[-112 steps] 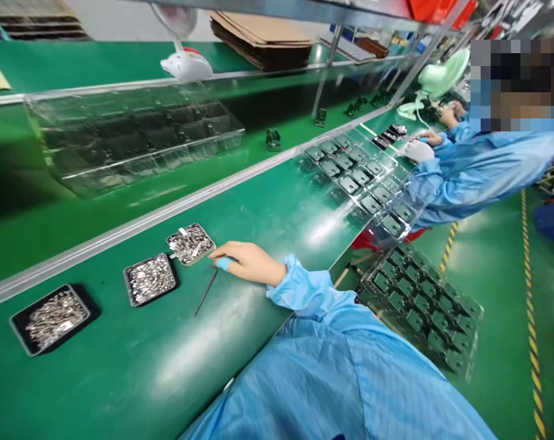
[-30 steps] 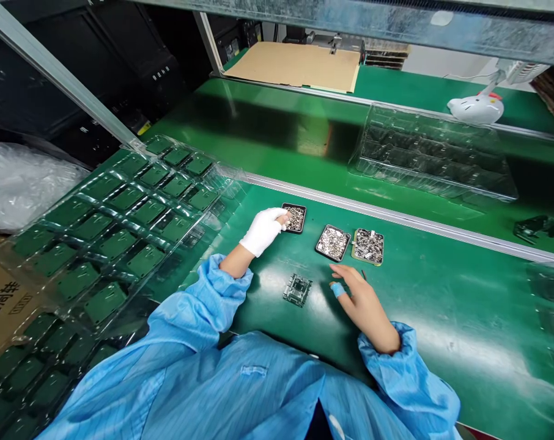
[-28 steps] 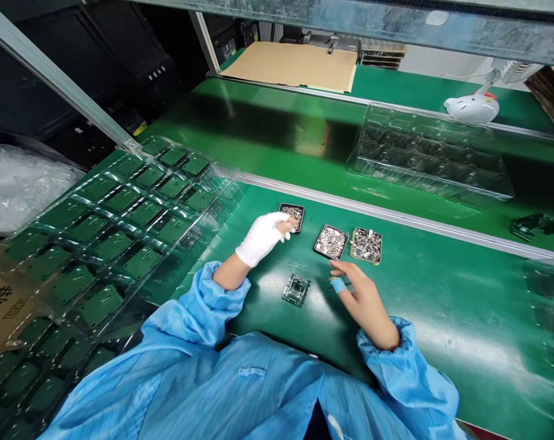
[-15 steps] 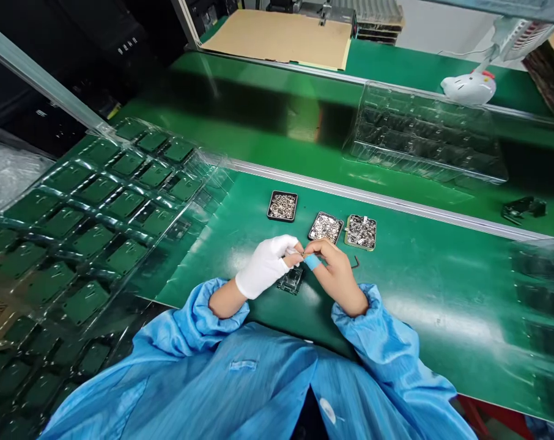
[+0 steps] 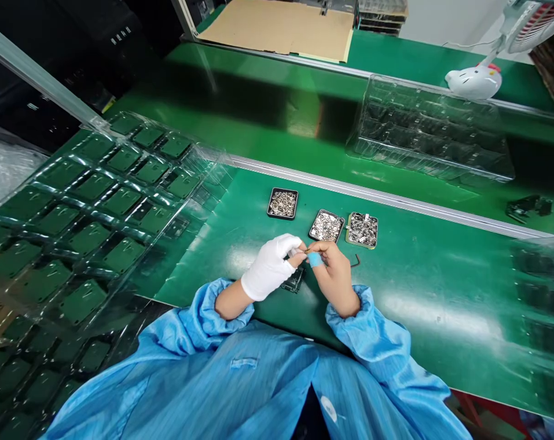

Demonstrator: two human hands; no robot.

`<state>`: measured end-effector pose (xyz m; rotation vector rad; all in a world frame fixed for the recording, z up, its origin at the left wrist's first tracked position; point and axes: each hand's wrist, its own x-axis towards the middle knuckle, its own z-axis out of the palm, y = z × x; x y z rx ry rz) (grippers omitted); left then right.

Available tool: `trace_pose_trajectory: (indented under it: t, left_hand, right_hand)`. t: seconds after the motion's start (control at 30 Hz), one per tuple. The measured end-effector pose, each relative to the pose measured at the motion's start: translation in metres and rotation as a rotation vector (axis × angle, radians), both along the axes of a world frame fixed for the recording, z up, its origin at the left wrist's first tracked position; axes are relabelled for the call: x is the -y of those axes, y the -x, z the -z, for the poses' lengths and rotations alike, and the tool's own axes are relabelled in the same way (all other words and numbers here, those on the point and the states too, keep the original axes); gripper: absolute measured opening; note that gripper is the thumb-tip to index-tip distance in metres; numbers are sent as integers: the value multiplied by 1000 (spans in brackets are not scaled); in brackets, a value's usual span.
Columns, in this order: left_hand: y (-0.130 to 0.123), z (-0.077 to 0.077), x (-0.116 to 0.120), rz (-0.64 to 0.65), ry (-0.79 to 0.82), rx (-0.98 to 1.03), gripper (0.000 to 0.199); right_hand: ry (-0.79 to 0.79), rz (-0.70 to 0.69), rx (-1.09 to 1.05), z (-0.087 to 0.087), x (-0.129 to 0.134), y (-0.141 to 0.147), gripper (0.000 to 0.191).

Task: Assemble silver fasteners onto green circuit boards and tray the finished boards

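Both hands meet over the near middle of the green bench (image 5: 396, 269), with a tiny bit (image 5: 307, 251) caught between them — it is too small to make out, though it looks brassy. The left hand (image 5: 268, 269), in a white glove with bare fingertips, pinches it from the left; the right hand (image 5: 332, 274), with blue tape round one digit, pinches it from the right with thumb and finger. Just below the fingers lies a dark part (image 5: 294, 282) on the bench, partly hidden by the hands. Beyond them stand a left dish (image 5: 281, 217), a middle dish (image 5: 314, 223) and a right dish (image 5: 361, 245) (the last two close together), each full of small metal pieces. A hex key (image 5: 358, 259) lies just right of the right hand — near the right dish. A clear tray (image 5: 104, 177) spreads out at the left.
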<state>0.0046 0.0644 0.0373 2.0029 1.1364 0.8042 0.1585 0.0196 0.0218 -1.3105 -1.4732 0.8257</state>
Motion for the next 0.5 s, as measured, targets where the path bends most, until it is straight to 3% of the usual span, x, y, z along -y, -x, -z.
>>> trace_pose_trajectory:
  t: [0.1,0.23,0.37,0.5]
  left_hand:
    - [0,5,3,1,-201,-146,14]
    - [-1,10,10,25,-426,-288,27]
    - [1,11,4,-18,-370,-243,23]
    - [10,16,-18,-85,-165,-302,14]
  right_hand:
    - [20,22,25,1,2,2,7]
    - [87,51,-281,1,2,7,6]
    - [98,55,-355,4,0,6,6]
    - [86,74,-131,11,-3,-6,8]
